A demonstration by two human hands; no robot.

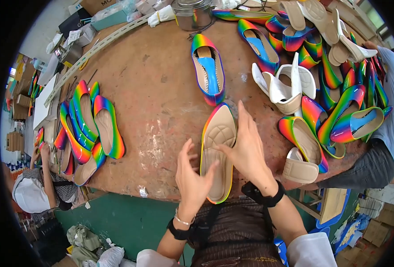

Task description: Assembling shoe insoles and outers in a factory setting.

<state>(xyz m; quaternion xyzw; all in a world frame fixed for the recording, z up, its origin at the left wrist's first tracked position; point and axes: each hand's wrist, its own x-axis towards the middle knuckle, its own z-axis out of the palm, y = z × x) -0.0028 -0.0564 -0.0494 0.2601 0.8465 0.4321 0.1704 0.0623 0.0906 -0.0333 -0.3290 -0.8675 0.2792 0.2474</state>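
A rainbow-edged flat shoe [218, 132] with a beige quilted insole lies in front of me, its toe pointing away. My right hand [249, 155] is at its right side, fingers stretched out and the thumb over the insole. On the other side, my left hand [191, 181] has loosely bent, spread fingers, with its thumb over the heel half. Neither hand is closed round the shoe; whether the thumbs press on it I cannot tell. Just beyond the toe sits another rainbow flat [222, 84] with a blue strip inside.
Several rainbow flats [109, 129] are grouped at the left. A heap of rainbow shoes [310, 133] covers the right side, with white-and-beige insoles [288, 95] among them. A metal pot [192, 15] stands at the far edge. People are at the right [390, 98] and left [30, 196].
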